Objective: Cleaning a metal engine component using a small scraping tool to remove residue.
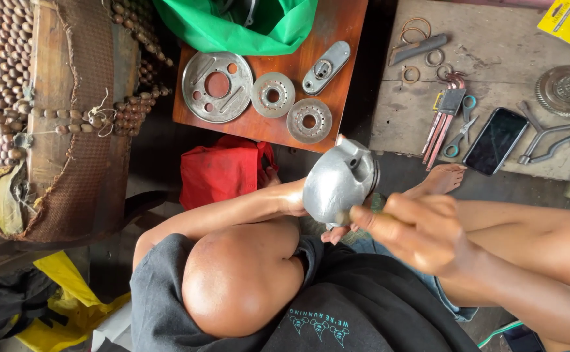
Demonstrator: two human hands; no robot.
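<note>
Upper middle of the frame: three round metal discs (pixel 218 87) and one oval cover (pixel 326 67). Upper right: one phone (pixel 495 140), one pair of scissors (pixel 459 135), one gear (pixel 566 90).

We see bare arms, no sleeves past the shoulder. Left hand (pixel 296 199) and right hand (pixel 422 231): no gloves, rings or watch visible. Dark grey short-sleeve tee (pixel 167 293), small teal printed motif with lettering near the lower hem. Knees bare, feet bare, no shoes. Blue denim showing at the lap.
</note>
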